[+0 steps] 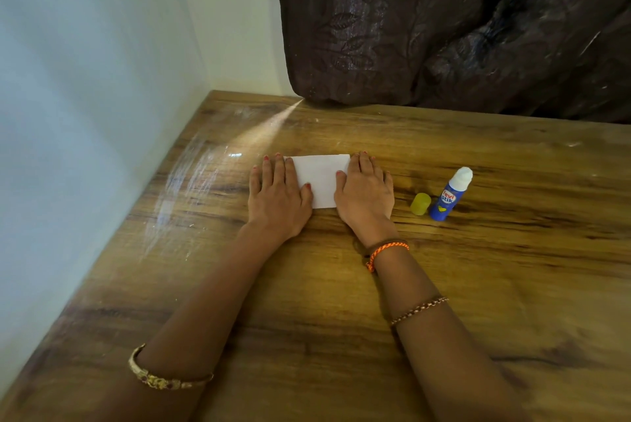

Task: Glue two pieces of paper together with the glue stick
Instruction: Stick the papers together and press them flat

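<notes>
White paper [319,179] lies between the left hand [276,198] and right hand [365,194], both pressing flat, fingers straight.

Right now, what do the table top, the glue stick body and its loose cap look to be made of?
Table top: wood or wood-look laminate, glossy; grain streaks, glare patches. Glue stick: smooth blue plastic with a printed label, white glue exposed at its tip. Cap: translucent yellow plastic, likely; slightly blurred.

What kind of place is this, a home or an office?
Probably a room in a home: a wood-grain table pushed into a plain wall corner, and a dark leaf-patterned curtain hanging behind it. Nothing here suggests an office.
</notes>
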